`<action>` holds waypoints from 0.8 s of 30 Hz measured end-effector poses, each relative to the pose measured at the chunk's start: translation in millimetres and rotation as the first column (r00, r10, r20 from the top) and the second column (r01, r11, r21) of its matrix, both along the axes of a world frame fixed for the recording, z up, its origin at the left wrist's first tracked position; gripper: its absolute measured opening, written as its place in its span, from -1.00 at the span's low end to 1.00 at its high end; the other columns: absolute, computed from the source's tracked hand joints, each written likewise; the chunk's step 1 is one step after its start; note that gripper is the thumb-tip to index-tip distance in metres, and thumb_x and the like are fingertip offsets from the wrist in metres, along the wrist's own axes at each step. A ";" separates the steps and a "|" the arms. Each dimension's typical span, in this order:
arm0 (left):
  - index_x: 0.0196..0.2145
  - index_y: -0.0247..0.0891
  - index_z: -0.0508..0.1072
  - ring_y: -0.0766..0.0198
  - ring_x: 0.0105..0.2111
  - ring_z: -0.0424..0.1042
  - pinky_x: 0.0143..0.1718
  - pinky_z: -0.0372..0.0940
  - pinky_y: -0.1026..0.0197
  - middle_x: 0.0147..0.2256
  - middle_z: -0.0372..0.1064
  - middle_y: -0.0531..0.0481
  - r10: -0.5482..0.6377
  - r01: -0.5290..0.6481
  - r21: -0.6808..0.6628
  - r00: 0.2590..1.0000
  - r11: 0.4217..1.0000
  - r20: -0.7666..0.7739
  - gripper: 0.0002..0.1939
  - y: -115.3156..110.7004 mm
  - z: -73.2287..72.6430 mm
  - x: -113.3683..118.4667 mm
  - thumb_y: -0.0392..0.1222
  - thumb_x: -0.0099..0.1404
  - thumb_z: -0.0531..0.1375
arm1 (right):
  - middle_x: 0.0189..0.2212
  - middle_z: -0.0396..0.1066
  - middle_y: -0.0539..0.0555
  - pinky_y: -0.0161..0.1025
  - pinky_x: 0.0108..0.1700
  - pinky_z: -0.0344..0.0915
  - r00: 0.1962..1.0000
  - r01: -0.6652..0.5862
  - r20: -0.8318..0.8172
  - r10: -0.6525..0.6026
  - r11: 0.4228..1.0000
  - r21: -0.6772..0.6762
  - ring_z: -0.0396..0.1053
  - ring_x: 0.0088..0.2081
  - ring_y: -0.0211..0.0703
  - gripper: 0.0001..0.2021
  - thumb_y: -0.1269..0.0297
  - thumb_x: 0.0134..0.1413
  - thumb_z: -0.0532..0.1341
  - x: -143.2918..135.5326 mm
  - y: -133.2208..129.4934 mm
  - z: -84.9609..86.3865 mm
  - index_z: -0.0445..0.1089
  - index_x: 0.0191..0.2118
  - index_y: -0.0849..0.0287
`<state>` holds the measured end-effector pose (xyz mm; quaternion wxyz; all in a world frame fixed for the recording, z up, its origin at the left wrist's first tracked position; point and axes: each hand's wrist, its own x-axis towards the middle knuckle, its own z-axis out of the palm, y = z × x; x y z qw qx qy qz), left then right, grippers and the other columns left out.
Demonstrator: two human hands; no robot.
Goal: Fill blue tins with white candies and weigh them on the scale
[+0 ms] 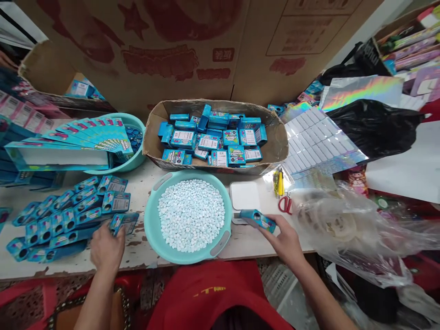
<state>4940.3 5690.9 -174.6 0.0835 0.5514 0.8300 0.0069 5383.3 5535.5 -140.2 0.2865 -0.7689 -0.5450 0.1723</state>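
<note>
My left hand [107, 247] is closed around the end of a small blue candy box [118, 223] at the right edge of a group of similar boxes [70, 217] with round holes. My right hand [284, 239] grips another blue candy box [258, 220], tilted over the front of a small white scale [245, 196]. Between the hands stands a turquoise basin [151, 229] holding a heap of pale blue and white candies [190, 215].
Behind the basin is a cut-down cardboard box [220, 171] of blue boxes. A second basin [139, 161] bears fanned printed cards [99, 133]. Red scissors [285, 205], a yellow cutter [279, 182], label sheets [319, 137] and clear plastic bags [343, 224] lie to the right.
</note>
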 end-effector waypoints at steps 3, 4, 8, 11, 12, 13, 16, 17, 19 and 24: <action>0.10 -0.39 0.27 -0.24 0.02 0.24 -0.04 0.20 -0.17 0.02 0.27 -0.38 -0.094 0.100 0.121 0.994 0.988 -0.053 -0.45 -1.8 6.2 7.1 0.00 0.25 0.03 | -0.29 0.42 0.14 -0.11 -0.20 0.34 0.998 0.061 -0.004 -0.061 0.995 0.077 0.39 -0.25 -0.01 -0.62 -0.07 0.06 0.17 9.8 36.2 -6.7 0.35 -0.19 0.17; 0.08 -0.39 0.29 -0.21 0.02 0.25 -0.03 0.20 -0.16 0.01 0.28 -0.37 -0.144 0.151 0.166 0.988 0.974 -0.054 -0.46 -1.2 8.4 10.4 0.01 0.25 0.03 | -0.30 0.42 0.15 -0.08 -0.19 0.34 0.998 0.067 -0.014 -0.066 0.994 0.089 0.39 -0.24 0.01 -0.59 -0.10 0.05 0.16 12.1 47.0 -11.1 0.36 -0.20 0.17; -0.01 -0.37 0.35 -0.05 0.01 0.29 0.02 0.18 -0.04 -0.05 0.35 -0.30 -0.366 0.351 0.365 0.930 0.862 -0.029 -0.55 3.9 11.8 29.0 0.00 0.28 0.02 | -0.23 0.42 0.20 0.01 -0.09 0.31 0.995 0.064 -0.079 -0.056 0.993 0.098 0.37 -0.16 0.06 -0.49 -0.18 -0.01 0.17 18.2 66.5 -21.9 0.37 -0.16 0.19; -0.12 -0.33 0.40 0.05 -0.06 0.35 -0.02 0.21 0.05 -0.13 0.40 -0.22 -0.507 0.443 0.485 0.862 0.755 0.003 -0.66 4.3 12.2 52.1 -0.04 0.30 0.04 | -0.11 0.36 0.22 0.04 -0.02 0.27 0.982 0.146 -0.132 -0.132 0.984 0.099 0.32 -0.08 0.06 -0.44 -0.15 -0.05 0.22 23.4 51.1 -21.5 0.32 -0.04 0.20; -0.15 -0.32 0.41 0.08 -0.09 0.37 -0.04 0.22 0.07 -0.15 0.42 -0.20 -0.553 0.467 0.514 0.833 0.720 0.017 -0.69 3.3 12.5 61.7 -0.06 0.30 0.05 | -0.08 0.34 0.24 0.03 -0.04 0.28 0.970 0.196 -0.162 -0.180 0.977 0.083 0.32 -0.08 0.05 -0.44 -0.14 -0.03 0.21 25.3 42.3 -21.6 0.31 -0.02 0.20; -0.17 -0.31 0.42 0.11 -0.12 0.38 -0.05 0.23 0.10 -0.17 0.43 -0.18 -0.598 0.492 0.536 0.801 0.686 0.031 -0.73 1.7 12.8 71.8 -0.09 0.31 0.06 | -0.07 0.34 0.25 0.02 -0.07 0.30 0.952 0.249 -0.198 -0.234 0.967 0.053 0.33 -0.09 0.04 -0.45 -0.13 0.00 0.18 27.0 32.7 -22.5 0.31 -0.02 0.21; -0.20 -0.28 0.43 0.16 -0.15 0.40 -0.08 0.24 0.14 -0.20 0.46 -0.13 -0.721 0.577 0.548 0.690 0.606 0.070 -0.80 -4.6 12.2 102.7 -0.16 0.31 0.08 | -0.08 0.36 0.31 -0.01 -0.16 0.35 0.878 0.390 -0.273 -0.393 0.918 -0.066 0.36 -0.15 0.04 -0.44 -0.15 0.03 0.10 30.1 5.6 -29.5 0.33 -0.06 0.25; -0.20 -0.27 0.43 0.16 -0.15 0.41 -0.09 0.24 0.15 -0.20 0.47 -0.11 -0.754 0.613 0.531 0.652 0.585 0.078 -0.81 -6.8 11.4 111.9 -0.17 0.31 0.08 | -0.09 0.38 0.31 -0.01 -0.17 0.35 0.858 0.423 -0.277 -0.432 0.901 -0.093 0.37 -0.16 0.05 -0.43 -0.17 0.01 0.09 30.3 -1.4 -32.6 0.35 -0.08 0.26; -0.21 -0.26 0.43 0.17 -0.18 0.42 -0.13 0.23 0.15 -0.22 0.48 -0.07 -0.804 0.683 0.484 0.589 0.547 0.078 -0.82 -11.0 9.0 127.3 -0.18 0.33 0.07 | -0.11 0.41 0.31 -0.02 -0.17 0.34 0.833 0.465 -0.277 -0.479 0.877 -0.118 0.38 -0.18 0.05 -0.42 -0.20 -0.01 0.09 30.0 -11.3 -38.2 0.37 -0.11 0.25; -0.21 -0.26 0.43 0.18 -0.26 0.44 -0.21 0.23 0.15 -0.28 0.49 -0.05 -0.873 0.790 0.400 0.484 0.465 0.058 -0.81 -17.5 4.9 146.0 -0.20 0.35 0.04 | -0.16 0.45 0.28 0.01 -0.11 0.33 0.805 0.451 -0.348 -0.480 0.877 -0.165 0.40 -0.18 0.06 -0.44 -0.20 -0.06 0.14 28.1 -14.9 -45.4 0.39 -0.15 0.23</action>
